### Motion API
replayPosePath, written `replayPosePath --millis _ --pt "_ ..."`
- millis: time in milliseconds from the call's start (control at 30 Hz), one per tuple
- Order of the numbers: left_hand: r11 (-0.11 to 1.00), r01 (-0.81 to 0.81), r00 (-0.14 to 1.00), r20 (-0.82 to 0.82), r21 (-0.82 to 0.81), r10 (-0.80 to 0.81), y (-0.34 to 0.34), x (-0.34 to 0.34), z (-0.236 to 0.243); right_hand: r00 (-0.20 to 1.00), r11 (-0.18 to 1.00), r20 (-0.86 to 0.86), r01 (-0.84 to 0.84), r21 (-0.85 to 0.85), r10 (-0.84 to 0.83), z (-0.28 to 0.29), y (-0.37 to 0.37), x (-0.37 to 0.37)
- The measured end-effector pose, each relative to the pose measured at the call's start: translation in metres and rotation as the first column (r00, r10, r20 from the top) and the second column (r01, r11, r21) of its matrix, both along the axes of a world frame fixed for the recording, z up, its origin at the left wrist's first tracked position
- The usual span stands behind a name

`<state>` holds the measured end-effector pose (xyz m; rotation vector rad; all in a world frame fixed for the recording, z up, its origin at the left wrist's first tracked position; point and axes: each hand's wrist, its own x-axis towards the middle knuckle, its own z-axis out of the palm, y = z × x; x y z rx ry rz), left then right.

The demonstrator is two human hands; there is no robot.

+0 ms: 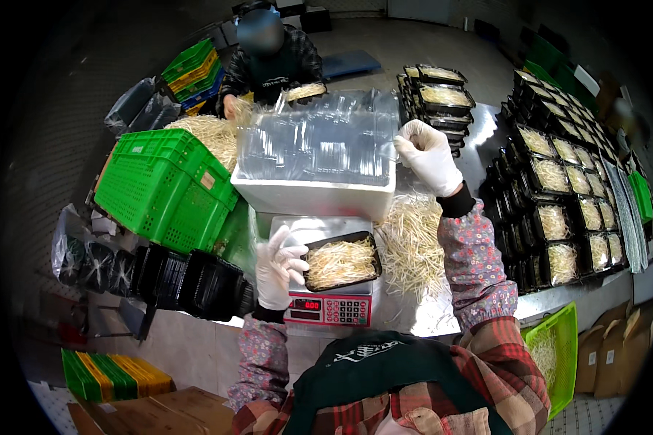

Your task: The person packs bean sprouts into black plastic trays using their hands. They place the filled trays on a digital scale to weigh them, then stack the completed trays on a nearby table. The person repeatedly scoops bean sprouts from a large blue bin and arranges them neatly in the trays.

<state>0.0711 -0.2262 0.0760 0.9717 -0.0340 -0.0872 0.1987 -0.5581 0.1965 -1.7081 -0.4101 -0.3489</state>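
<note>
My left hand (pixel 277 270), in a white glove, has its fingers spread beside a black tray of bean sprouts (pixel 341 262). Its fingertips are close to the tray's left edge; whether they touch is unclear. The tray sits slightly tilted on the steel pan of a red digital scale (pixel 330 309). My right hand (pixel 429 156), also gloved, is raised with its fingers pinched together by the right edge of a stack of clear plastic lids (pixel 319 148). What the pinch holds, if anything, is too small to make out. Those lids fill a white foam box (pixel 312 197) behind the scale.
Loose bean sprouts (pixel 412 243) lie right of the scale. Stacks of filled trays (pixel 551 174) stand at the right. At left are a green crate (pixel 163 188) and nested black trays (pixel 207 283). Across the table, a person (pixel 276 61) handles sprouts beside a larger heap (pixel 207 138).
</note>
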Motion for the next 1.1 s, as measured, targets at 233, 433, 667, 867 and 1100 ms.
replayPosePath --millis 233,433,667,867,1100 --pt "0.791 0.445 0.869 -0.012 -0.420 -0.495 -0.004 0.020 0.043 0.693 0.679 0.379 -0.217 -0.702 0.613 0.030 0.021 -0.089" --pt "0.948 0.311 0.947 -0.067 -0.062 -0.315 0.006 0.005 0.022 0.749 0.671 0.173 -0.433 -0.601 0.639 -0.015 -0.002 -0.088" --pt "0.834 -0.083 0.996 0.025 0.545 0.083 -0.034 -0.012 -0.045 0.895 0.941 -0.409 -0.277 -0.193 0.179 -0.138 0.013 -0.102" --pt "0.068 -0.431 0.890 0.411 0.900 0.199 -0.019 0.036 -0.101 0.972 0.717 -0.161 0.012 -0.696 -0.172 -0.195 0.050 -0.065" --pt "0.931 -0.038 0.953 -0.266 0.363 0.143 -0.004 0.050 -0.136 0.845 0.994 -0.523 -0.087 0.069 0.110 -0.268 0.036 -0.037"
